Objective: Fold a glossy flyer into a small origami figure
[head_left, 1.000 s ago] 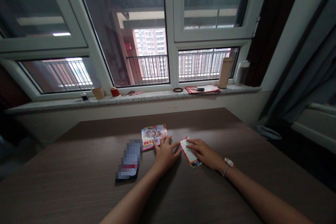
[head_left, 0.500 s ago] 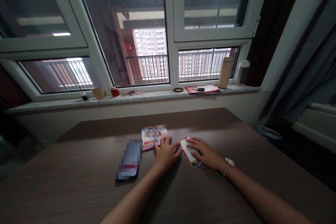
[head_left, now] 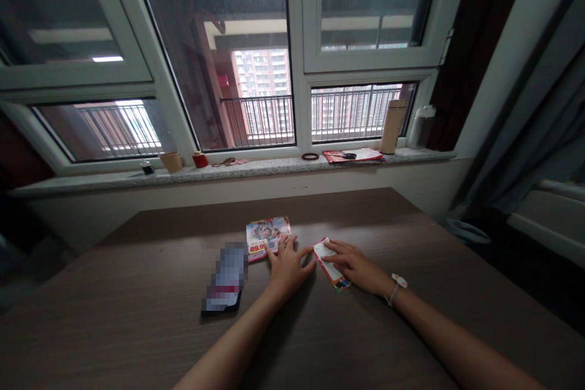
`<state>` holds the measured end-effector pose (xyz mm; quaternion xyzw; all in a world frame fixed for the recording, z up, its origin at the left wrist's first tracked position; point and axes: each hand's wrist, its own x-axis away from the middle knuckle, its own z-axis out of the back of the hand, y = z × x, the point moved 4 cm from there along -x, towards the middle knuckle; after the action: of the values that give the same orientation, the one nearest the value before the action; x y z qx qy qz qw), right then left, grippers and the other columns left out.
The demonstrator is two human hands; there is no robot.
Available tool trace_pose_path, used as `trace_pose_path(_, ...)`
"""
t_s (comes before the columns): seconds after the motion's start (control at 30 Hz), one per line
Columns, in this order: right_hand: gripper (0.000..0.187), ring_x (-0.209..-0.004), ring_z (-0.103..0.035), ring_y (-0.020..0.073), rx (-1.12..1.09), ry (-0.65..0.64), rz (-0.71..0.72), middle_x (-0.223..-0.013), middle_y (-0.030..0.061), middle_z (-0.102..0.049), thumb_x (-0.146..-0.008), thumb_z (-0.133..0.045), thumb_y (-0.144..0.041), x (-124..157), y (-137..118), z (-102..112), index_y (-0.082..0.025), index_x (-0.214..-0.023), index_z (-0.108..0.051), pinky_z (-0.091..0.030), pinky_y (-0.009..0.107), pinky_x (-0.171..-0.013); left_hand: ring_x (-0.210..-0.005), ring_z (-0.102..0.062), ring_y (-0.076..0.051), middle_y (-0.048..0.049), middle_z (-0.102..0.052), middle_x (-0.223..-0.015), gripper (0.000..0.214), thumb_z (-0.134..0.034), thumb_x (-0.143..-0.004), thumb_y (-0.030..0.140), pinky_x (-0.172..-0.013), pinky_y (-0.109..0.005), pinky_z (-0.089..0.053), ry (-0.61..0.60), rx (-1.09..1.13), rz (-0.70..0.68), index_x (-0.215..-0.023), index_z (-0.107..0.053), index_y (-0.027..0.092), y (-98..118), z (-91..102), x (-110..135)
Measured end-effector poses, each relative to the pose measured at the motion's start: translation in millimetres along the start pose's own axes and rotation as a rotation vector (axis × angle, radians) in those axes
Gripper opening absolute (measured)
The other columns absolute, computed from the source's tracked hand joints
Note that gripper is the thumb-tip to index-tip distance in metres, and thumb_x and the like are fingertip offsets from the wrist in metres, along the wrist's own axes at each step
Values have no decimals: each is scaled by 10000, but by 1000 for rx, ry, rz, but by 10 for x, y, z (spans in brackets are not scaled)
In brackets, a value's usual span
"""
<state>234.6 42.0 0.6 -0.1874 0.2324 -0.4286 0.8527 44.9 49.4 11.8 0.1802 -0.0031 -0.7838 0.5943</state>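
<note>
On the brown table (head_left: 150, 268), my left hand (head_left: 287, 262) lies with its fingers spread, fingertips over the lower right corner of a printed flyer (head_left: 265, 231) with a photo of people and "89.9" on it. A narrow folded paper (head_left: 326, 265), white with a red edge and coloured print at its lower end, rests to the right. My right hand (head_left: 356, 265), with a bracelet at the wrist, lies over its right side, fingers stretched out. My left thumb and index point toward this paper's left edge. A phone (head_left: 223, 280), its screen blurred out, lies left of my left hand.
Along the stone windowsill (head_left: 274, 169) stand a paper cup (head_left: 171, 162), a red spool (head_left: 200, 159), a brown ring (head_left: 310, 156), red papers (head_left: 329, 157) with scissors (head_left: 350, 155) on them, a tan flask (head_left: 392, 128) and a pale bottle (head_left: 421, 128).
My right hand's fingers have shifted slightly on the folded paper, with the thumb drawn in under the hand. My left hand has hardly moved, and the flyer and phone stay in place.
</note>
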Motion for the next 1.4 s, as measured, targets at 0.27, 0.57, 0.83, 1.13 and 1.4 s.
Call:
trace_pose_path(0.27, 452, -1384, -311, 196, -16, 33, -20, -1464, 26, -419, -851, -414, -123, -7, 26, -27, -299, -1221, -606, -247, 465, -1131, -1368, -253, -331, -55, -435, -1426, 350, -573, -820, 539, -1044, -701, 19, 1, -7, 15, -1151, -631, 442, 2, 14, 1)
trace_pose_path(0.57, 348, -1363, -343, 200, -18, 69, -49, -1427, 50, -466, -808, -467, -135, 14, -37, 19, -226, -1115, -605, -262, 425, -1129, -1387, -220, -335, -61, -400, -1456, 353, -583, -813, 531, -1043, -697, -9, -23, -3, 57, -1151, -630, 443, 9, 15, 4)
trace_pose_path(0.83, 280, -1333, -366, 227, -12, 49, -16, -1378, 46, -511, -843, -495, -238, 25, -62, 51, -251, -1088, -629, -255, 468, -1123, -1398, -186, -346, -55, -365, -1483, 368, -515, -842, 556, -1041, -697, -40, -57, 7, 86, -1175, -621, 442, -1, 23, -5)
trace_pose_path(1.13, 203, -1271, -401, 228, -27, 98, 6, -1304, 44, -550, -846, -544, -264, 23, -109, 73, -262, -1018, -653, -299, 450, -1096, -1401, -168, -365, -57, -360, -1489, 429, -553, -794, 612, -1024, -717, -5, -45, 25, 48, -1193, -601, 462, -12, -8, -2)
trace_pose_path(1.4, 230, -1298, -386, 228, -37, 72, -6, -1333, 48, -536, -843, -543, -274, 31, -72, 57, -258, -1045, -654, -275, 457, -1117, -1406, -170, -362, -82, -383, -1471, 497, -544, -769, 658, -1023, -711, 54, -62, 10, 10, -1224, -576, 460, -9, -12, -2)
